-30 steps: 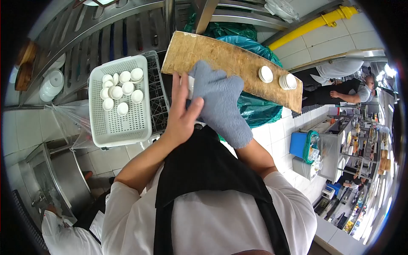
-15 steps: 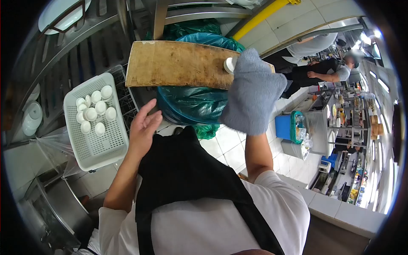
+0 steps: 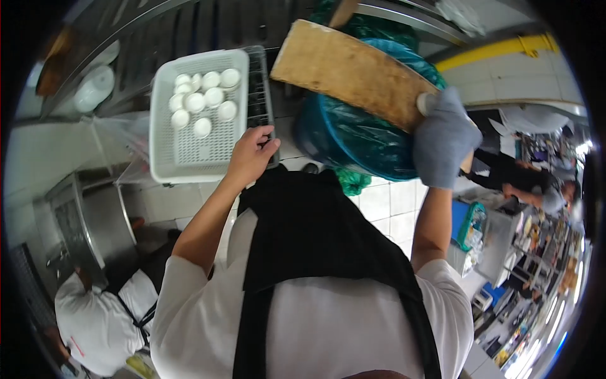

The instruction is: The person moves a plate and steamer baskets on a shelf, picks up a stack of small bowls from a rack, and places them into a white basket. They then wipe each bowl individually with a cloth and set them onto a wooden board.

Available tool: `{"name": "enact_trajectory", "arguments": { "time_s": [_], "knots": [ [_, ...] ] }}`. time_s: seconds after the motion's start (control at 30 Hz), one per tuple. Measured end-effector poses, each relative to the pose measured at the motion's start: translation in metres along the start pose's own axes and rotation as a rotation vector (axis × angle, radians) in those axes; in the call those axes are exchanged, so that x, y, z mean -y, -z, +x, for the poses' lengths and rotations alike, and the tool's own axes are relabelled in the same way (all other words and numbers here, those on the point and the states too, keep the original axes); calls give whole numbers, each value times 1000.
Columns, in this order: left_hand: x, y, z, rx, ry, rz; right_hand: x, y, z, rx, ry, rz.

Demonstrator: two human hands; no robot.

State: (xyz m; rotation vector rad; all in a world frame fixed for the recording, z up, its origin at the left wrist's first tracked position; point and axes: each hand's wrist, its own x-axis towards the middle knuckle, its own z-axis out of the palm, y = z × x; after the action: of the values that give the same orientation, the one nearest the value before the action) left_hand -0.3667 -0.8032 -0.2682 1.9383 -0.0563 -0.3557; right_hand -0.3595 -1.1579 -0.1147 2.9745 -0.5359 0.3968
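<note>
My left hand (image 3: 252, 154) hangs beside the right edge of a white perforated basket (image 3: 242, 136), its fingers loosely bent and apart, holding nothing. Several small white cups (image 3: 195, 101) lie in the basket. A grey cloth or mitt (image 3: 445, 142) covers my right hand, whose fingers are hidden. The covered hand is over the right end of a worn wooden board (image 3: 353, 66). At its upper left, by the cloth, is one white cup (image 3: 426, 103); whether the hand grips it is hidden. The board lies across a blue bin (image 3: 319, 136) lined with green plastic.
A dark rack (image 3: 259, 82) stands under the basket's right side. Clear plastic (image 3: 129, 145) hangs near a metal sink (image 3: 95, 218) at left. One co-worker (image 3: 104, 316) is at lower left, another person (image 3: 530, 183) at right. A yellow pipe (image 3: 499, 54) runs at upper right.
The view has turned, shifting the basket and board to the right. My left hand's fingers have bent more and are nearer the basket's edge. A co-worker has come into view at lower left.
</note>
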Motion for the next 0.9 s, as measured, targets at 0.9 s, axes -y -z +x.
{"name": "enact_trajectory", "arguments": {
  "time_s": [0.9],
  "knots": [
    [180, 97, 55, -574, 628, -1040, 115, 116, -51, -19, 707, 430]
  ]
}}
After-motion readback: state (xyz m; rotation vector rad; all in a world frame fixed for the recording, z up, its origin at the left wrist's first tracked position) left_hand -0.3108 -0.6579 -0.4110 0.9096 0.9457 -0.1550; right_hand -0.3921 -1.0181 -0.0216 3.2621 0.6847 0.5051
